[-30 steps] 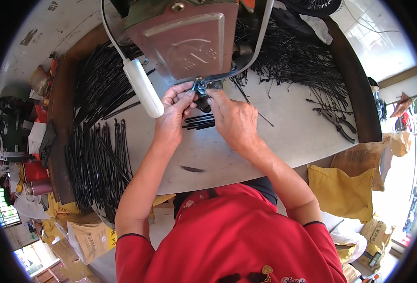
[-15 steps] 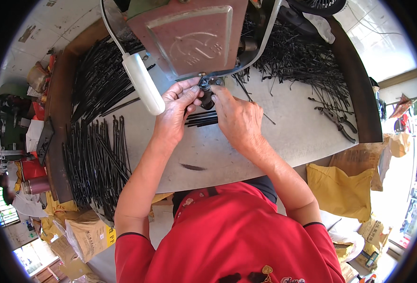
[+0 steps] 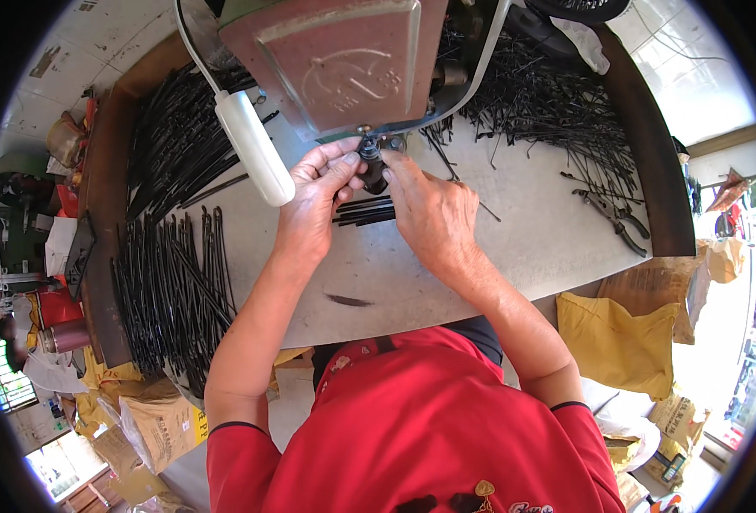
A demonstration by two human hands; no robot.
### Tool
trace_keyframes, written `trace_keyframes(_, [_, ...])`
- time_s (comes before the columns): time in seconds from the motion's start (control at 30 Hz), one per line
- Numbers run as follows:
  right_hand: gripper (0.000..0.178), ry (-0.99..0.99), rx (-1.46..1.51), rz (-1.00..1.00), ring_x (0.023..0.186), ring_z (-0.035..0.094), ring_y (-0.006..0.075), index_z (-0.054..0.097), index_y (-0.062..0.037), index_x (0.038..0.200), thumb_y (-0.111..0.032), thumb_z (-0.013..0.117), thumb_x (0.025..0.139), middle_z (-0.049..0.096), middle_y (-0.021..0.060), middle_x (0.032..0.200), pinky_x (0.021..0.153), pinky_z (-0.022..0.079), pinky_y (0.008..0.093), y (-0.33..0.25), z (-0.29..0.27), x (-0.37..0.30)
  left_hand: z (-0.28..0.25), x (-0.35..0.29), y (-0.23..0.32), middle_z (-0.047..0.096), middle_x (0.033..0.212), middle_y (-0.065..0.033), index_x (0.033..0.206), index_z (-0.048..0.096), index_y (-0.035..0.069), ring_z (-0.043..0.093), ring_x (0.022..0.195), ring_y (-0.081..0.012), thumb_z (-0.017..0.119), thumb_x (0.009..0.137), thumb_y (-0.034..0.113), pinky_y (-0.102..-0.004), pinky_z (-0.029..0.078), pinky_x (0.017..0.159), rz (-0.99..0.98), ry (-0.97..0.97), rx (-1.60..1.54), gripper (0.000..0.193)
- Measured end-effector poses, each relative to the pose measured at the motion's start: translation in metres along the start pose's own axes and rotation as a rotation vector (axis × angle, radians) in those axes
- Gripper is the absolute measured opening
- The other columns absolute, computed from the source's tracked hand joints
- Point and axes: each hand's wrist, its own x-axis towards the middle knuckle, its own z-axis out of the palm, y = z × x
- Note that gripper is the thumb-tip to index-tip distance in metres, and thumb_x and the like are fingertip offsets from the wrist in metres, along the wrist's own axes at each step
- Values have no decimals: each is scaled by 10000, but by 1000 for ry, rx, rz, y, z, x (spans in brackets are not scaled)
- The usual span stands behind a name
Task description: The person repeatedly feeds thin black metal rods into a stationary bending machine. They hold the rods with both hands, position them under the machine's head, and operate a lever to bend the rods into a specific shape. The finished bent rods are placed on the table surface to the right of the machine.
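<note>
1. Fitting [image 3: 373,164], dark metal, one: at the lower front edge of the machine cover, between both hands.
2. Left hand [image 3: 310,205]: thumb and forefinger brought together at its left side, other fingers curled. Cannot tell whether a small piece sits in the pinch.
3. Right hand [image 3: 434,214]: fingers bent, forefinger up against its right side; grip hidden, cannot tell. Flanking from two sides probably steadies the work.
4. Short row of rods [image 3: 365,212], black, roughly four, ends partly hidden; just below the fitting, presumably for easy reach.
5. Machine cover [image 3: 335,64], reddish, one, overhead. White lamp [image 3: 256,150], one, angled in, likely for light.
6. Rod heaps, three, too tangled to count singly: left front [image 3: 168,291], left rear [image 3: 181,150], right rear [image 3: 549,111]. Apart, perhaps for sorting.
7. Pliers [image 3: 613,218], one pair, right side of the table [image 3: 446,299].
</note>
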Motion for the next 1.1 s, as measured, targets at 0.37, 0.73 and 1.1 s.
trace_keyframes(0.37, [239,-36,36,48,500,608,289,582,-147,1129,-168,592,891,615,91,588,459,459,387,0,1,-1,1,-1,-1,629,883,-57,1146,595,-21,532,692,-49,627,893,65,-139,420,561,2,0,-27,269])
trace_keyframes(0.73, [296,0,27,-10,473,604,280,562,-79,1132,-83,564,836,643,74,659,414,448,372,1,8,-3,5,-4,-3,642,854,-51,1114,609,-22,546,677,-53,634,887,50,-154,438,578,-22,32,-81,240])
trace_keyframes(1.1, [289,47,96,5,490,612,296,559,-82,1122,-70,554,834,642,86,668,430,463,387,0,14,-8,10,-9,-6,632,868,-48,1131,602,-24,516,685,-53,632,892,59,-160,435,618,-84,55,-228,255])
